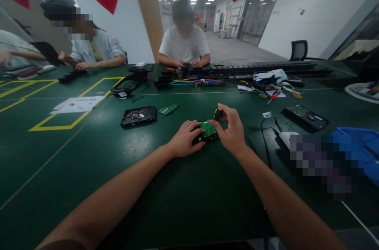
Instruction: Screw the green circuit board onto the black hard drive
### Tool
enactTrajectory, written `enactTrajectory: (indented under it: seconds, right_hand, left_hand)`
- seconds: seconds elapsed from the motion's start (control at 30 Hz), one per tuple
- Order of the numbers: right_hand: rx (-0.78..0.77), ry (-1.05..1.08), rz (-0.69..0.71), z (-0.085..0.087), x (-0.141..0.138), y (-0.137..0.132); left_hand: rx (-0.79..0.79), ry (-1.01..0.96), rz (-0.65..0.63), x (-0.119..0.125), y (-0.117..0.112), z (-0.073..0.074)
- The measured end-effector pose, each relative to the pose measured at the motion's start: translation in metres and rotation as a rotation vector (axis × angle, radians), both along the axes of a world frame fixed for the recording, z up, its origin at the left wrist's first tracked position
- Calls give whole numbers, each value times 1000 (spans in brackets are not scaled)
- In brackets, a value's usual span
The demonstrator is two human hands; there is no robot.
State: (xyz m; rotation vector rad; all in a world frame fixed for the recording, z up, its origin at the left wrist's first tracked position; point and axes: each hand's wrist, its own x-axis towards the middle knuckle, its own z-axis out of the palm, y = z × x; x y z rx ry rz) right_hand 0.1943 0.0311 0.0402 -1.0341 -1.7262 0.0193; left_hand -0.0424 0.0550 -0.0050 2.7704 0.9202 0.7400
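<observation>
A hard drive with a green circuit board facing up lies on the table in front of me. My left hand grips its left side, fingers over the top edge and thumb at the near edge. Above the board's right part, my right hand is closed round a short screwdriver with a black and yellow handle. The handle stands roughly upright; its tip is hidden behind my fingers. To the left lie another hard drive and a loose green circuit board.
At right lie a third hard drive, a blue tray and a cabled white object, partly blurred. A red screwdriver, cloth, wires and long black strips line the far side. Co-workers sit opposite and at left.
</observation>
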Motion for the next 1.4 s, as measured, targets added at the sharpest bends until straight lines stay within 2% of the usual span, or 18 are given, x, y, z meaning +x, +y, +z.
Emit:
enactTrajectory:
  seconds: [0.13,0.37,0.63,0.8,1.07,1.3,1.4]
  right_hand:
    - [22,-19,-12,2,0,-1]
    - [-68,40,63,-6,2,2]
    - [27,11,-21,-5,2,2]
    - [19,35,-27,-6,3,3]
    - [-112,72,114,-6,1,0]
    - [12,-5,-12,-2,1,-1]
    - [8,9,-17,-3,2,0]
  left_hand:
    - [10,21,-4,0,1,0]
    - [-8,20,-18,-2,3,3]
    - [0,34,20,1,0,1]
    - [5,31,14,1,-1,1]
    - [19,-2,-1,1,1,-1]
    - [25,-19,-11,1,0,1]
    - [28,-12,-10,1,1,1]
